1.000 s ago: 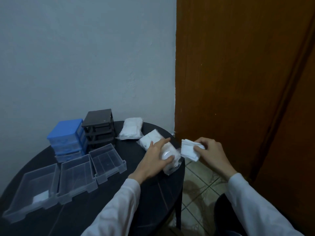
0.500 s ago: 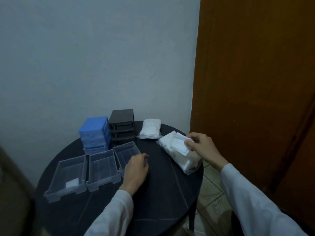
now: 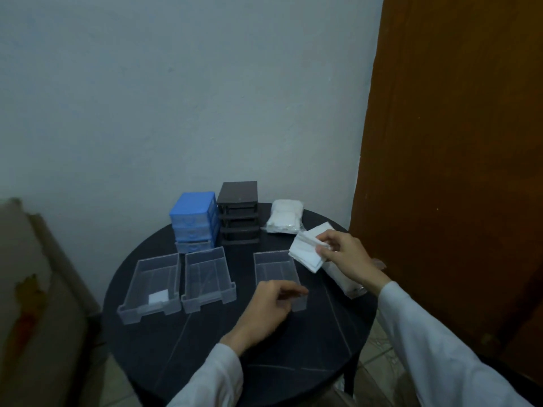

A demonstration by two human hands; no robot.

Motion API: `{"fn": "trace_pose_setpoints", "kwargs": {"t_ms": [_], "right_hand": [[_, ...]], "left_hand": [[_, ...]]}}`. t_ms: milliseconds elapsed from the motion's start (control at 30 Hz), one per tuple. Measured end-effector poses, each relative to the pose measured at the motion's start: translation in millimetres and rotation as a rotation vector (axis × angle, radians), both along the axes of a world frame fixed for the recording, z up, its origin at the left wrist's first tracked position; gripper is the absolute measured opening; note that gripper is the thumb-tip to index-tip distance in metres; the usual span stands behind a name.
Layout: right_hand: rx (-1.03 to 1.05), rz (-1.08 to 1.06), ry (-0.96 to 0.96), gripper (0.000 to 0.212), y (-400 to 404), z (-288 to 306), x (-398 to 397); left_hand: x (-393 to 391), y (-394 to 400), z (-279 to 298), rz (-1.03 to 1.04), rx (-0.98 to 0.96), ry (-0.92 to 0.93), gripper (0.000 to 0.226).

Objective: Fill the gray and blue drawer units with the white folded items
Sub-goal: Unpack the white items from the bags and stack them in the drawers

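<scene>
**Folded stack held above the right-hand drawer**

Your right hand [image 3: 342,254] pinches a stack of white folded items [image 3: 305,253], thumb on top and fingers curled underneath. The stack is tilted, its long axis running from upper left to lower right, with its lower corner hanging just past the far right corner of the right clear drawer [image 3: 277,270]. Your right wrist is bent inward, and the white sleeve comes in from the lower right.

Your left hand [image 3: 271,304] sits at the near end of that same drawer, fingers curled with the thumb and forefinger meeting at its front edge; you appear to be gripping the rim, though the contact is blurred. This drawer lies with its long axis pointing away from you, toward the gray drawer unit [image 3: 238,212].

Two more clear drawers, the left clear drawer [image 3: 152,284] and the middle clear drawer [image 3: 208,279], lie side by side to the left, also lengthwise away from you. The left one holds a single white square [image 3: 158,297] near its front.

The blue drawer unit [image 3: 194,220] stands touching the gray one at the back of the round dark bench [image 3: 176,348]. A sealed white pack [image 3: 283,220] lies to the right of the gray unit, and an opened pack [image 3: 340,277] lies under your right forearm.
</scene>
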State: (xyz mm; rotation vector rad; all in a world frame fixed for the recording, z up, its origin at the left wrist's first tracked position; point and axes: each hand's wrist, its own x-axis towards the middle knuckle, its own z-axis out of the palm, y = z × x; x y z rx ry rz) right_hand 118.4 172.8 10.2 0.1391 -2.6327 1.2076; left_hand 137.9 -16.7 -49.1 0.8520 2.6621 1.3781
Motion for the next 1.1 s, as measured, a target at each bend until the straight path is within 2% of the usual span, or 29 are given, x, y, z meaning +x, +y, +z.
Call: {"fn": "trace_pose_setpoints", "kwargs": {"t_ms": [67,167,233,400,600,867,1000,1100], "right_hand": [[-0.006,0.017,-0.006,0.019,-5,-2,-1],[-0.023,0.027,-0.03,0.021,-11,-5,-4],[-0.03,0.044,-0.047,0.019,-15,-7,-7],[0.043,0.138,-0.094,0.018,-28,-10,-11],[0.261,0.238,-0.132,0.019,-43,-20,-14],[0.491,0.253,-0.182,0.019,-48,-32,-13],[0.61,0.214,-0.052,0.03,-54,-33,-7],[0.532,0.215,0.037,0.027,-56,-35,-4]], "left_hand": [[1,-7,3,0.061,0.109,0.027,0.039],[-8,-16,0,0.282,0.269,0.11,0.038],[-13,-18,-6,0.364,0.315,0.079,0.039],[-14,-9,-25,0.365,0.45,-0.156,0.052],[-24,-4,-35,0.366,0.581,-0.284,0.046],[-25,-4,-40,0.328,0.579,-0.321,0.049],[-26,-5,-42,0.328,0.601,-0.321,0.049],[-25,-5,-41,0.341,0.596,-0.316,0.049]]}}
